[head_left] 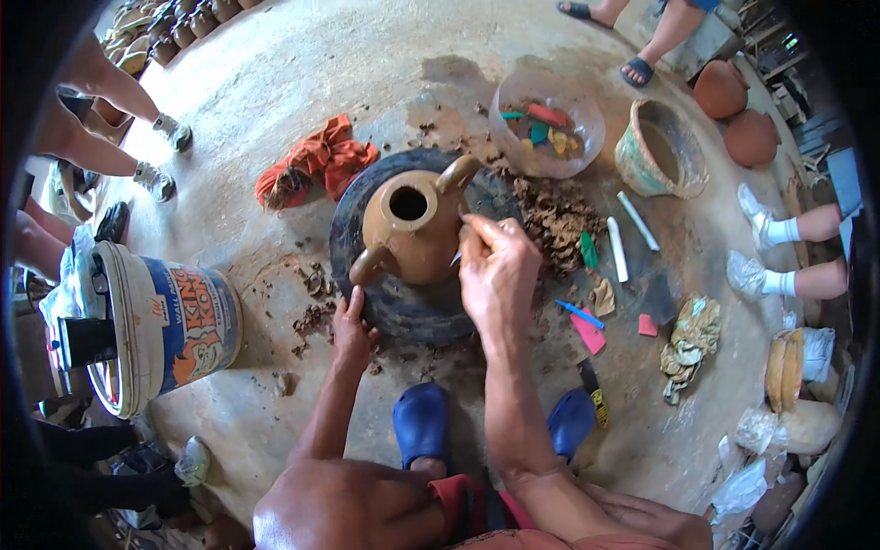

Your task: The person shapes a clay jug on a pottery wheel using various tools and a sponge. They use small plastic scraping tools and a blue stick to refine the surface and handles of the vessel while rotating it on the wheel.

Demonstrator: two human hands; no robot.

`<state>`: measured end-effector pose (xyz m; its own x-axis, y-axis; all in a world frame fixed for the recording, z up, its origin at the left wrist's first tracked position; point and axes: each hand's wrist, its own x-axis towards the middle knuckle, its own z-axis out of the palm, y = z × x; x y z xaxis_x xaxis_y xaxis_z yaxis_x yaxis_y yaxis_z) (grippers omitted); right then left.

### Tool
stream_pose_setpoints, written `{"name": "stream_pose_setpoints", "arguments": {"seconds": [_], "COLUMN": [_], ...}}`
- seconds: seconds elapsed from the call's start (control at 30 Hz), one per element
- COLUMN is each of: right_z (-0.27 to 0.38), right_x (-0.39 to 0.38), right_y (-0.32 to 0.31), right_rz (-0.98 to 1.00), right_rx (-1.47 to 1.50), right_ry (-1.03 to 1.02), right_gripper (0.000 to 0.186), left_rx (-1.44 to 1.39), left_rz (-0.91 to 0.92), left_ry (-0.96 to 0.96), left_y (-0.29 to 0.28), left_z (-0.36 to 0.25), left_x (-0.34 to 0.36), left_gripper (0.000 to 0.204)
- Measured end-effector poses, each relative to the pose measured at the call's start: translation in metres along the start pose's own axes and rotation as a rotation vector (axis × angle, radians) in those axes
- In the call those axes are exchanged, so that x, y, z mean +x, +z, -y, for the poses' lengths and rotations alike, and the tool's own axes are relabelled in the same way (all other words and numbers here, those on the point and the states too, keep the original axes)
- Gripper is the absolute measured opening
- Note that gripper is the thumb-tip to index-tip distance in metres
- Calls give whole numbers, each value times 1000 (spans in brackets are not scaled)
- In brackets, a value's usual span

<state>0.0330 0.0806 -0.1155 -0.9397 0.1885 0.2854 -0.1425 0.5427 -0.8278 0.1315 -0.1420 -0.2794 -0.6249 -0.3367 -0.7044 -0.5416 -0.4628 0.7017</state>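
A wet brown clay pot (412, 240) with a round dark mouth stands on a dark potter's wheel (412, 316). Two curved handles stick out from it: one handle (458, 174) at the upper right, another handle (371, 265) at the lower left. My right hand (500, 275) is closed in a pinch against the pot's right side. A thin pale tip shows beside its fingers, too small to name. Fingers stretched, my left hand (352, 332) lies at the wheel's near left rim, its fingertip just below the lower-left handle.
A clear plastic basin (504, 151) of coloured scrapers stands behind, beside a greenish bucket (632, 151). Clay scraps (564, 225), white sticks (617, 249) and a blue tool (580, 314) lie right. An orange cloth (321, 160) and a paint bucket (197, 321) are left. Several people's legs surround the floor.
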Motion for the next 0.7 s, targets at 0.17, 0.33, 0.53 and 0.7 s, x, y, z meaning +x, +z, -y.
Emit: {"name": "stream_pose_setpoints", "arguments": {"seconds": [0.17,0.33,0.53,0.7], "right_z": [14,-38,-66,-7], "right_x": [6,-2,-22,-7], "right_y": [2,0,6,0], "right_rz": [51,-86,75,32], "right_rx": [359,334,27,-15], "right_ry": [76,202,149,-18], "right_gripper": [17,18,12,10], "left_rx": [-74,-87,-52,-129], "left_rz": [79,69,110,127], "left_ry": [-62,-51,-57,-39], "left_y": [19,-4,-6,-9], "left_z": [14,26,41,47], "left_x": [-16,-26,-20,-17], "left_gripper": [50,57,78,91]}}
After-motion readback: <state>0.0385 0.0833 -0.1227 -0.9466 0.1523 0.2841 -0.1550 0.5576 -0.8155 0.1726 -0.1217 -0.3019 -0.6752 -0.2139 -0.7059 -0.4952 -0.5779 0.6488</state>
